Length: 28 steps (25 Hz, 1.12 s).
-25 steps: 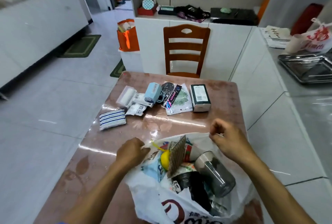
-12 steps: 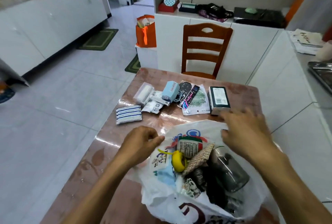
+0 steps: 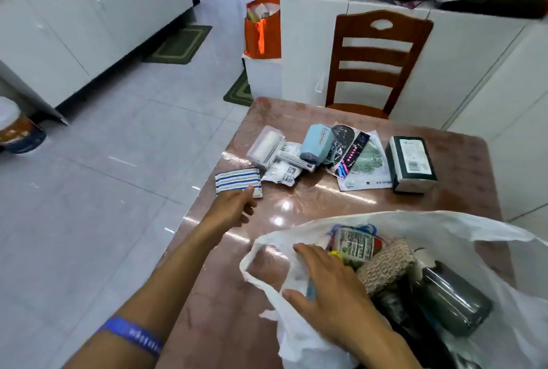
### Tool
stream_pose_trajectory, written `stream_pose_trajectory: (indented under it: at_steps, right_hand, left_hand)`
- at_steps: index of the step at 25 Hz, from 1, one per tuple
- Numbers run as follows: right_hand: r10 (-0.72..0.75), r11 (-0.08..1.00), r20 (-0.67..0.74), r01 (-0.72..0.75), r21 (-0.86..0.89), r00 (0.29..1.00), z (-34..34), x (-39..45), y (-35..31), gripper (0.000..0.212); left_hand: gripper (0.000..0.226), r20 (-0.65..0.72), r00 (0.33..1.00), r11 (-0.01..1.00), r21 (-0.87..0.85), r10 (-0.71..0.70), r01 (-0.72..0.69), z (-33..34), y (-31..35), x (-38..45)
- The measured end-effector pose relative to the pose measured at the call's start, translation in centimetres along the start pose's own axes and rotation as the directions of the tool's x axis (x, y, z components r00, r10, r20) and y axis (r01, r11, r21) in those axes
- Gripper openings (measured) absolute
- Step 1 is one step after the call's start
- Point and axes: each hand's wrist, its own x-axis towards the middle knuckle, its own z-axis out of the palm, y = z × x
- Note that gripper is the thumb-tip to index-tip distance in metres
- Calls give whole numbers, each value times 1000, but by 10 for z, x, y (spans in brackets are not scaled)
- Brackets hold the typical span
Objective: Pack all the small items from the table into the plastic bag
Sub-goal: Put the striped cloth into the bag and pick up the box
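Observation:
The white plastic bag (image 3: 444, 225) lies open at the table's near right. Inside it I see a labelled can (image 3: 354, 244), a woven pad (image 3: 385, 265) and a dark grey cup (image 3: 450, 300). My right hand (image 3: 326, 288) grips the bag's left rim. My left hand (image 3: 234, 208) is stretched out to the blue-and-white striped cloth (image 3: 237, 180) at the table's left edge. Its fingertips touch the cloth's near edge, and the cloth lies flat. Farther back lie a clear box (image 3: 264, 146), white packets (image 3: 281, 173), a light blue box (image 3: 317, 142), flat card packets (image 3: 364, 161) and a dark green box (image 3: 412, 161).
The glossy brown table (image 3: 311, 202) drops to tiled floor on its left. A wooden chair (image 3: 376, 63) stands at the far side. An orange bag (image 3: 262, 29) sits on a white block beyond it. White cabinets run along the right.
My left hand let go of the bag's rim and reached forward-left to the striped cloth. My right hand crossed over the bag to its left rim. The view shifted left.

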Motion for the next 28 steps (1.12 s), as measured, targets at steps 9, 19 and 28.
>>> stream_pose_trajectory:
  at_steps: [9, 19, 28]
  right_hand:
    - [51, 995, -53, -55, -78, 997, -17, 3, 4, 46]
    - [62, 982, -35, -67, -179, 997, -14, 5, 11, 39]
    - [-71, 984, -417, 134, 122, 906, -71, -68, 47, 23]
  left_hand:
    - [79, -41, 988, 635, 770, 146, -62, 9, -91, 139]
    - [17, -311, 755, 779, 487, 577, -395, 21, 35, 21]
    - [9, 600, 562, 381, 414, 569, -827, 128, 64, -71]
